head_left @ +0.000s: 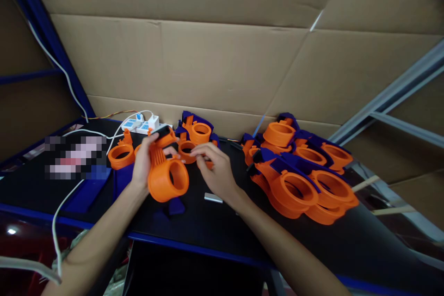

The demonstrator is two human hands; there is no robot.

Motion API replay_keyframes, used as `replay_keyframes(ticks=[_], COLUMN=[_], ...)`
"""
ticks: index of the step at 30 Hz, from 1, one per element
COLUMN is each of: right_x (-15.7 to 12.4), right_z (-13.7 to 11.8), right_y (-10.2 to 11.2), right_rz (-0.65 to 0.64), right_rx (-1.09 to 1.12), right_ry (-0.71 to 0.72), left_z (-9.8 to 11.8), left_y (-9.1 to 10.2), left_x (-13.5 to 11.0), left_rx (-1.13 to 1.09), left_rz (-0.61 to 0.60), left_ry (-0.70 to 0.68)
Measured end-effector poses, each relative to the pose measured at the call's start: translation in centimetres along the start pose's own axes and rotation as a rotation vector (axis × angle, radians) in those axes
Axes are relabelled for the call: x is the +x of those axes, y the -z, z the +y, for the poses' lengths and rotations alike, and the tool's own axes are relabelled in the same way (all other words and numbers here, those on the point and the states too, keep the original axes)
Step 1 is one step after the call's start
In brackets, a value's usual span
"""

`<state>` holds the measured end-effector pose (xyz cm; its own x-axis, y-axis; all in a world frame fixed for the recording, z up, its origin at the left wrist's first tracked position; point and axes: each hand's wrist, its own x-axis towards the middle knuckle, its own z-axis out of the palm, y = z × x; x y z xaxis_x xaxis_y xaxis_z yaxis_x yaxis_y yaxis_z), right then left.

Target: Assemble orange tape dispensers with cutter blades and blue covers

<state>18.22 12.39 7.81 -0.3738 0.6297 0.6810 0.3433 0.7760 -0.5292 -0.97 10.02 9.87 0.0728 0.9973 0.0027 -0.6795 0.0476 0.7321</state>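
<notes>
My left hand (pixel 144 162) is wrapped round an orange printed part (pixel 168 173) with a wide ring at its near end and a ribbed body, held just above the black table (pixel 208 226). A small black piece sits at that part's far end. My right hand (pixel 217 169) hovers right beside it, fingers curled and pinched towards the part's far end; what they hold, if anything, is hidden. Just behind the hands lie more orange ring parts with dark blue pieces (pixel 194 134).
A heap of assembled orange and blue parts (pixel 301 171) fills the table's right side. A small flat silver piece (pixel 213 198) and a blue piece (pixel 176 206) lie near my hands. A white power strip (pixel 140 125) with cables sits at the back left. Cardboard walls stand behind.
</notes>
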Motion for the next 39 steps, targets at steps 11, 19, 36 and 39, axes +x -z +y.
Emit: replay_keyframes(ticks=[11,19,36,39], right_x=[-1.6,-1.4,-1.2,-1.2], right_z=[0.3,1.3,2.2,2.3], right_y=[-3.0,-2.6,-1.6,-1.3], right_rz=[-0.663,-0.605,-0.639,-0.653], right_rx=[-0.103,-0.135,-0.128,-0.123], right_ry=[0.112,0.059,-0.033,-0.036], left_z=[0.7,0.7,0.6,0.6], left_y=[-0.3,0.0,0.3,0.3], left_x=[-0.2,0.1,0.4,0.5], left_rx=[-0.138,-0.131,-0.076,-0.074], left_rz=[0.017,0.054,0.039,0.041], left_ry=[-0.031,-0.008,0.008,0.01])
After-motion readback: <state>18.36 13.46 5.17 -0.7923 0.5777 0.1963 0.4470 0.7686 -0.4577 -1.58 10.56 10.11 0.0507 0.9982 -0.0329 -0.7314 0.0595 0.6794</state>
